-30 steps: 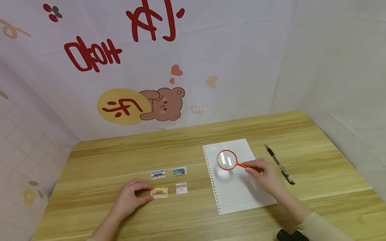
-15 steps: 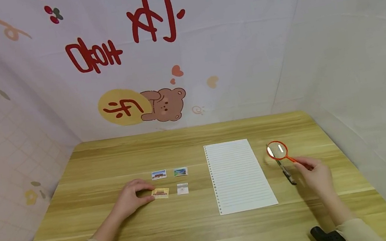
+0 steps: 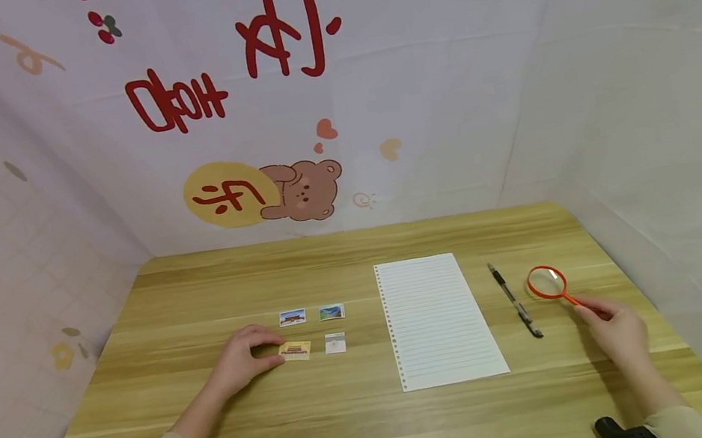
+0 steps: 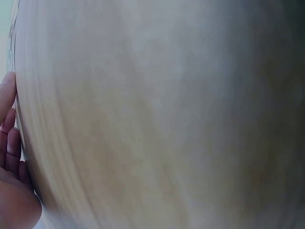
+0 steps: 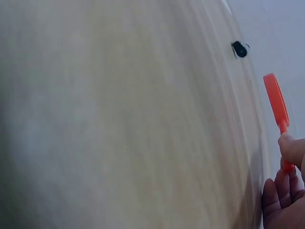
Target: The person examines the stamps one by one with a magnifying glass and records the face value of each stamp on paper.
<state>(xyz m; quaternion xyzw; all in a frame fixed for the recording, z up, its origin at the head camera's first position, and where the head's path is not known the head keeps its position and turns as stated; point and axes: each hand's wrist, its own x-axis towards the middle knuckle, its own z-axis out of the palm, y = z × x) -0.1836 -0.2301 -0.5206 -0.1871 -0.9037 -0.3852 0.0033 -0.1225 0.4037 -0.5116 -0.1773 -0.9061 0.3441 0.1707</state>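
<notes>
My left hand (image 3: pixel 248 354) is at the left end of a small yellow stamp (image 3: pixel 296 351), thumb and index finger holding it at its edges against the table. Beside and behind that stamp lie a blue stamp with a red building (image 3: pixel 292 318), a green-blue landscape stamp (image 3: pixel 332 313) and a pale grey stamp (image 3: pixel 335 343). At the right, my right hand (image 3: pixel 616 331) pinches the handle of a magnifying glass (image 5: pixel 276 100) with an orange-red rim. Its lens (image 3: pixel 546 283) is raised over the table, right of the pen. In the left wrist view the fingers (image 4: pixel 13 143) show only at the edge.
A lined sheet of paper (image 3: pixel 441 319) with punched holes lies right of the stamps. Between it and my right hand is a black-capped clear pen (image 3: pixel 514 300). The wooden table (image 3: pixel 355 430) is bordered by printed cloth walls (image 3: pixel 440 84) at back and sides.
My right hand has carried the magnifying glass rightward, from above the paper, across the pen, to the table's right side. My left hand stays at the yellow stamp.
</notes>
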